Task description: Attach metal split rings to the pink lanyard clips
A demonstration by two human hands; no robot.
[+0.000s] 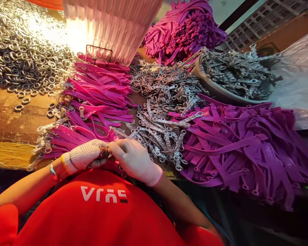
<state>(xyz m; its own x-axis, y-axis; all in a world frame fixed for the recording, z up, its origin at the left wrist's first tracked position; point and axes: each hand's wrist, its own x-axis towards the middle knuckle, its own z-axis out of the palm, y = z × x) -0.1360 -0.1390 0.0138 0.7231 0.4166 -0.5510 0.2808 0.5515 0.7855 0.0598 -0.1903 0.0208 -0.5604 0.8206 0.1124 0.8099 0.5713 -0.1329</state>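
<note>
At the front edge of the table, my left hand (88, 153), in a knitted glove with a worn, dark-stained fingertip, is closed at the end of a pink strap (112, 134). My right hand (136, 160) wears a thin white glove and pinches at the same place, its fingertips against those of the left. The strap rises between the two hands; its lower part is hidden by the fingers. Beside the left hand lies a pile of pink straps (100, 82) with metal pieces at their ends. Flat metal link strips (164, 130) are heaped just beyond the right hand.
Loose metal rings (23, 48) cover the left of the table (12, 116). A bucket (202, 71) of metal strips stands at the back right. Purple straps (241, 147) hang over the front edge, with another heap (184, 30) behind. A ribbed translucent sheet (110, 27) shades a bright light.
</note>
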